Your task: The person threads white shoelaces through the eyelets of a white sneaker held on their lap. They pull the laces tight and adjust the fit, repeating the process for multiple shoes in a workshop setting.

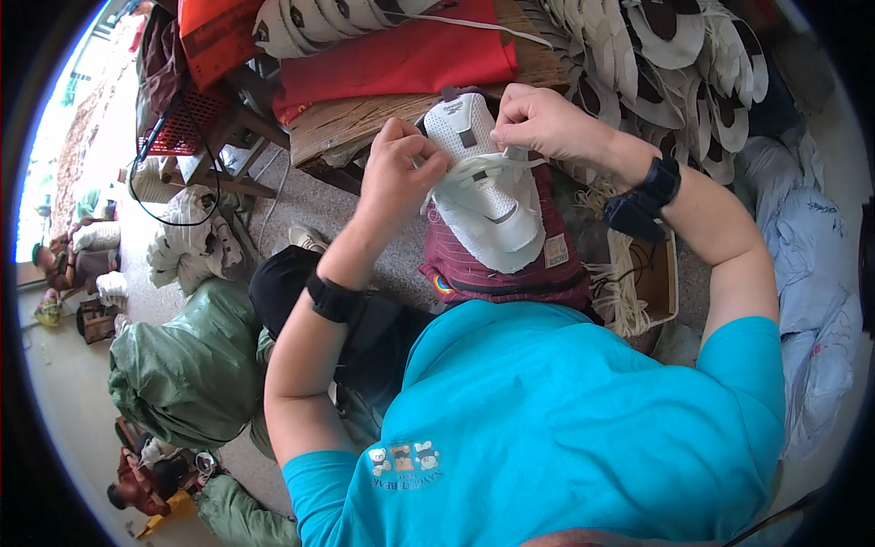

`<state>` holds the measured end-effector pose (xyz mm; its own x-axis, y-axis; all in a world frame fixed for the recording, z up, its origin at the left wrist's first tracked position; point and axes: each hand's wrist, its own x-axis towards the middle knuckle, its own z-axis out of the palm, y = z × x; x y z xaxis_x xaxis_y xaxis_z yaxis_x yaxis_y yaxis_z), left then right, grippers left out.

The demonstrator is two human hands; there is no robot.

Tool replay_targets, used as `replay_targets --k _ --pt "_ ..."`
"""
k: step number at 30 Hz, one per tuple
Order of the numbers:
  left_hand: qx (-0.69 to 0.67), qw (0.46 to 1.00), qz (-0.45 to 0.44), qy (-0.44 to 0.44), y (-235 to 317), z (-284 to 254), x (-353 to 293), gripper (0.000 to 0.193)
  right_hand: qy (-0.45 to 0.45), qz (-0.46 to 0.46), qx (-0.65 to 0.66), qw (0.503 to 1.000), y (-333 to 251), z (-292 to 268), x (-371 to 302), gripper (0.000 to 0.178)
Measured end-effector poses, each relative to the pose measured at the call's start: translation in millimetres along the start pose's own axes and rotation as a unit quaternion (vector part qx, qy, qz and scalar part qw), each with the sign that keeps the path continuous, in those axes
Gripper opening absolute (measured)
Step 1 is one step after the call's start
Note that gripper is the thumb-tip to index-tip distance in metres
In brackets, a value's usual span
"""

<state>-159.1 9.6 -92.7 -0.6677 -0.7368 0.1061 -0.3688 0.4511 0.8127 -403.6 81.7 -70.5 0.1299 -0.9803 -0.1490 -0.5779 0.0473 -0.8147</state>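
Note:
A white shoe upper (492, 214) lies across my lap on a maroon striped cloth (447, 246), toe toward me. Its perforated tongue (447, 128), with a dark grey loop, points away. A pale shoelace (483, 164) crosses the upper below the tongue. At the left edge of the upper, my left hand (401, 169) is closed in a pinch on the lace. Beside the tongue on the right, my right hand (547, 123) is raised and also pinched on the lace; its fingertips partly hide it.
Ahead is a wooden table (355, 137) with a red cloth (410, 68) and stacked white uppers (319, 23). More uppers (674, 55) hang at the far right. Pale laces (624, 283) drape over a box (661, 287) at my right. A green sack (196, 365) stands left; people sit beyond.

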Motion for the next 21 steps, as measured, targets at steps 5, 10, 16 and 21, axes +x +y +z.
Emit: replay_targets --k 5,10,16,21 --pt "-0.269 0.961 0.008 0.068 37 3 -3 0.023 0.027 -0.033 0.15 0.988 -31 -1 -6 0.016" --pt "-0.455 0.891 0.002 0.019 56 -17 0 0.017 0.065 -0.179 -0.123 0.974 -39 -4 -2 0.013" --pt "-0.032 0.982 0.051 0.176 0 18 -10 0.012 0.146 -0.198 -0.313 0.917 -23 22 -1 0.012" --pt "0.031 0.988 0.053 0.142 15 25 -14 0.015 0.202 -0.237 -0.39 0.867 -28 23 -4 0.008"
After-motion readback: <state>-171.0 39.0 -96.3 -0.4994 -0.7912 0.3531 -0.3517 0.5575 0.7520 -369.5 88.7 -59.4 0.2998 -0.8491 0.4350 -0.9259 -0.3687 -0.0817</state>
